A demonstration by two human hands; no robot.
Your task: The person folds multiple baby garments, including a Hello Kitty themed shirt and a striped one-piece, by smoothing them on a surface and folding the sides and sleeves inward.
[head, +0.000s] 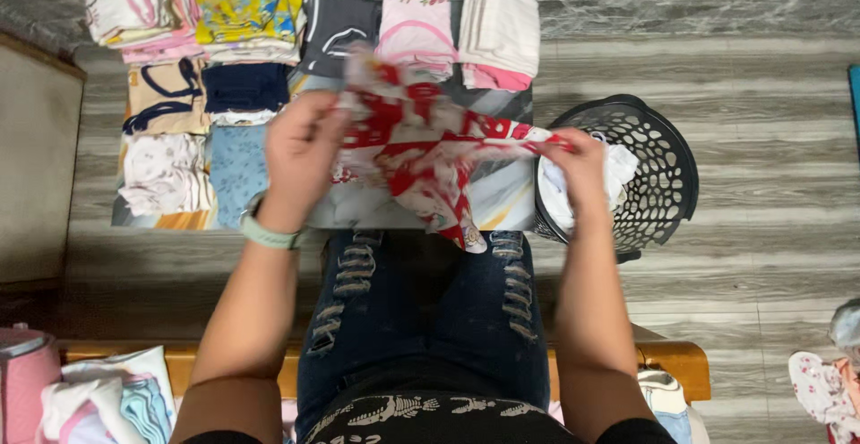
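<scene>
A small red-and-white patterned garment (428, 150) hangs stretched between both my hands above my knees. My left hand (303, 150), with a pale green band on its wrist, grips its left side. My right hand (580, 175) pinches its right end, just over a black perforated laundry basket (663, 175) that holds white cloth. Below the garment lies a low table (511, 202) covered with folded baby clothes in piles.
Folded stacks in pink, yellow, grey, navy and light blue fill the table's back and left. A wooden bench edge (672, 359) runs under my torn blue jeans. More clothes lie at the bottom left and far right. Grey striped flooring surrounds everything.
</scene>
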